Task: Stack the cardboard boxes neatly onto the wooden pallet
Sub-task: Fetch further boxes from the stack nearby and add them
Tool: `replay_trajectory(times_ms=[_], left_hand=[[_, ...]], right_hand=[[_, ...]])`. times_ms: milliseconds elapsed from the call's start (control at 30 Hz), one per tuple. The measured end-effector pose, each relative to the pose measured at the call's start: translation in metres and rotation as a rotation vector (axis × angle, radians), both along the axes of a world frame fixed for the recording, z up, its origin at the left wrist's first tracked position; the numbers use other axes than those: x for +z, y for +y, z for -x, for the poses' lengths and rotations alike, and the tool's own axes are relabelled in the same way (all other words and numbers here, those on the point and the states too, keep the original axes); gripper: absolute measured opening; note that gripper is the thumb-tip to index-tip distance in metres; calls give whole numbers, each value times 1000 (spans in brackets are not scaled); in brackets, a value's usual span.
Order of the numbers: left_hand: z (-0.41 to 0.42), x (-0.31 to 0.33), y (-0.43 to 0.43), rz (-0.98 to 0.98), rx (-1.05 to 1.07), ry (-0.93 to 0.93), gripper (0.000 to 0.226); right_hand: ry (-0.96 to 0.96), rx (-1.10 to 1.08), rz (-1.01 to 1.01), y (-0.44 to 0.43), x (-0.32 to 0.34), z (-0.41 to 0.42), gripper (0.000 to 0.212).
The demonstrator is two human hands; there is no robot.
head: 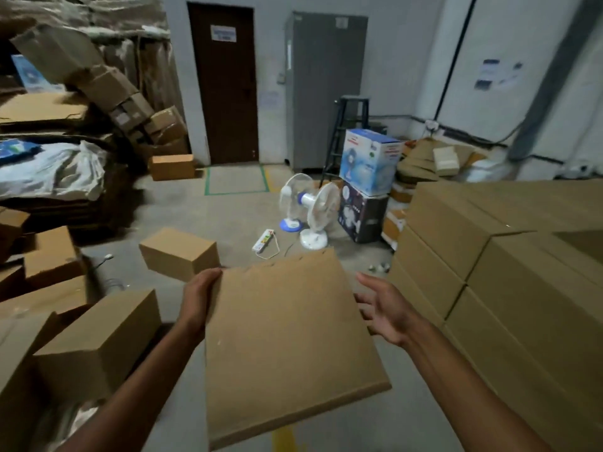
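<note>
The cardboard box [287,347] is hanging in mid-air in front of the person, its broad face turned up and its long axis running away from the body. The left hand [200,298] is supplying the grip, fingers curling round the far left edge. The right hand [385,308] is lying open with spread fingers just beside the right edge; contact is unclear. The stack of boxes [489,256] is standing to the right, nearer the right hand, its pallet hidden. Loose boxes [179,252] are sitting on the floor [228,216] to the left.
</note>
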State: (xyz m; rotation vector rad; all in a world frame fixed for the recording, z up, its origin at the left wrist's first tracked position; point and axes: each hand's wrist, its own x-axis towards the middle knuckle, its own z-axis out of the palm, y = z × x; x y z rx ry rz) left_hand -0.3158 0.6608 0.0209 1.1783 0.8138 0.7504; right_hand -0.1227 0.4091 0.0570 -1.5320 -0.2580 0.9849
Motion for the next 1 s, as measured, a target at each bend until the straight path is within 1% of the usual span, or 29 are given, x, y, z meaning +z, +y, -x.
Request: replay_trajectory(times_ms=[33, 100, 167, 233, 300, 333, 367, 400, 433, 467, 533, 567, 633, 700, 733, 767, 833, 867, 933, 1000], left_hand=[[-20, 6, -11, 30, 23, -9, 24], [-52, 14, -25, 133, 1, -33, 23], [-79, 17, -31, 190, -17, -86, 20], [-105, 21, -35, 226, -29, -82, 16], [-129, 26, -44, 225, -76, -67, 16], [-141, 35, -54, 228, -111, -69, 15], [-154, 40, -59, 231, -158, -98, 18], [-166, 44, -62, 234, -186, -141, 20], [-178, 47, -67, 227, -215, -160, 19], [-189, 49, -72, 209, -232, -154, 17], [-207, 51, -80, 195, -308, -169, 17], [-215, 51, -83, 175, -364, -150, 14], [-229, 47, -87, 114, -505, -95, 10], [-238, 46, -86, 58, -725, -62, 18], [-243, 46, -87, 40, -864, -39, 24], [-247, 51, -93, 15, -1009, -1, 29], [-256, 56, -115, -69, -1241, 83, 30], [-260, 56, -130, -98, -1313, 107, 30], [-267, 46, -158, -96, -1382, 107, 37], [-272, 32, -181, 7, -1412, 81, 45]], right_hand=[[32, -36, -52, -20, 0, -14, 53], [81, -110, -223, -55, 1, -33, 63], [63, -132, -364, -80, 2, -41, 69], [-57, -107, -376, -96, 7, -47, 76], [-236, -128, -307, -110, 10, -55, 90], [-295, -167, -283, -116, 12, -59, 91], [-333, -240, -267, -121, 16, -61, 85], [-358, -354, -251, -127, 20, -63, 72], [-357, -499, -238, -130, 21, -66, 58], [-325, -684, -197, -134, 20, -71, 50], [-170, -1083, -179, -143, 14, -80, 47], [-43, -1198, -226, -149, 12, -82, 43], [204, -1256, -300, -161, 11, -85, 30], [295, -1280, -232, -178, 14, -88, 28], [304, -1278, -203, -186, 18, -85, 29], [295, -1266, -223, -194, 20, -83, 31], [237, -1258, -274, -203, 19, -78, 38], [198, -1246, -269, -206, 16, -74, 42], [118, -1250, -236, -213, 7, -64, 52], [91, -1286, -201, -229, -5, -56, 62]])
